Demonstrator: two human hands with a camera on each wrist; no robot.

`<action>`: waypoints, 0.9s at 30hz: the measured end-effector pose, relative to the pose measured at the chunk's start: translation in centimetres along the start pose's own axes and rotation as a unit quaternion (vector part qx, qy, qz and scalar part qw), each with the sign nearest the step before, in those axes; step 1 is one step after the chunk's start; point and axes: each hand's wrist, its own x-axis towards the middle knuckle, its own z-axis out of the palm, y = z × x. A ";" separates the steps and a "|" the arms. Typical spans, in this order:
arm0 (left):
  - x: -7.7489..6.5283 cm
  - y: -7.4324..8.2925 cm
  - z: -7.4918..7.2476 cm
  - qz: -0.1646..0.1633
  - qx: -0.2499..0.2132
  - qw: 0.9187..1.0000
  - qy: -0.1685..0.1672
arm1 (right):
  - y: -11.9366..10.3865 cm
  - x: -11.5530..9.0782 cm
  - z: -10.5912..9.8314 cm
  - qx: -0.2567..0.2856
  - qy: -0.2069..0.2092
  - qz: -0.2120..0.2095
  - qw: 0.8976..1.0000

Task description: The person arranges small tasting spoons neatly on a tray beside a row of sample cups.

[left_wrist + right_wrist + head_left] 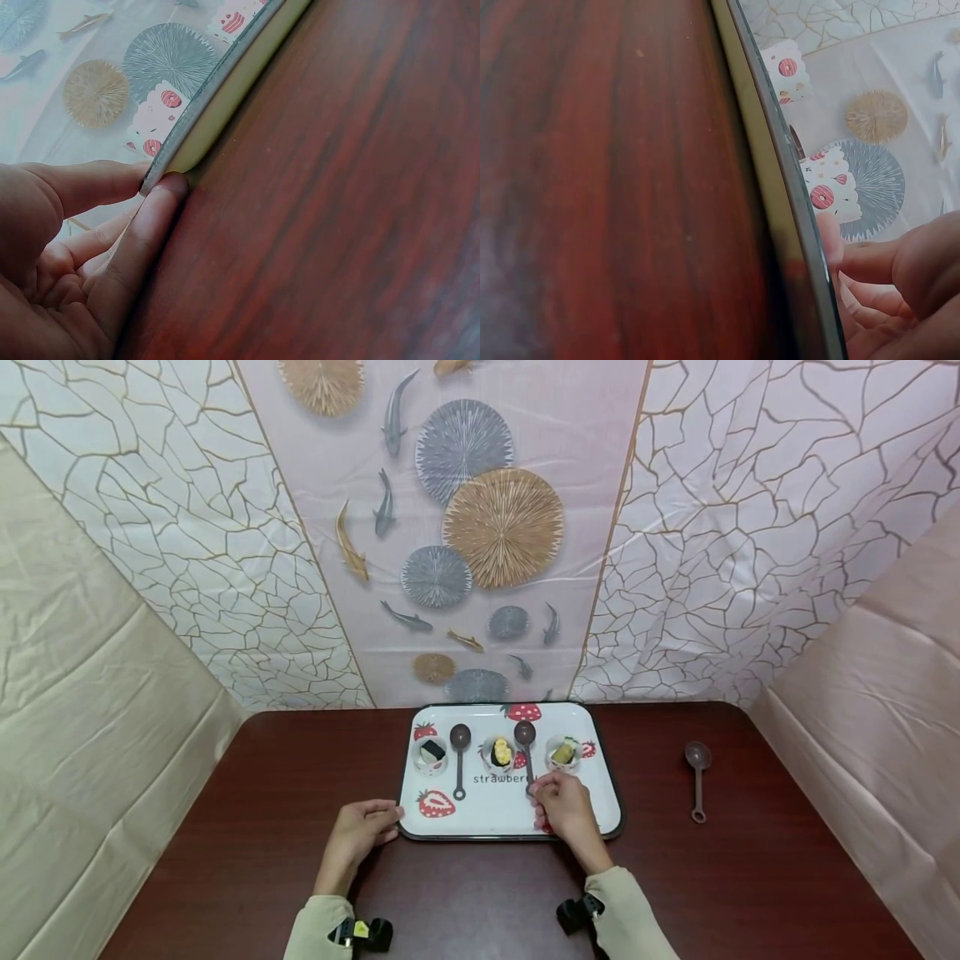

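Note:
A white strawberry-print tray (487, 817) with a dark rim lies on the table. My left hand (362, 833) pinches its front left corner; the left wrist view shows finger and thumb on either side of the tray rim (214, 112). Over the tray's right half, my right hand (564, 808) pinches the handle end of a dark brown measuring spoon (525, 734). This spoon lies between the middle paper cup (497, 769) and the right paper cup (561, 766). A second brown spoon (460, 740) lies between the left paper cup (431, 767) and the middle one.
Each cup holds a small piece resembling sushi. Another brown spoon (698, 758) lies on the dark wooden table (285, 777), right of the tray. A patterned cloth (495, 643) hangs behind the table's far edge, with beige padded panels (870, 710) at both sides.

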 end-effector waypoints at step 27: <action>0.0 0.0 0.0 0.003 0.000 1.000 0.000 | 0.1 0.4 0.2 -0.022 0.029 0.024 0.999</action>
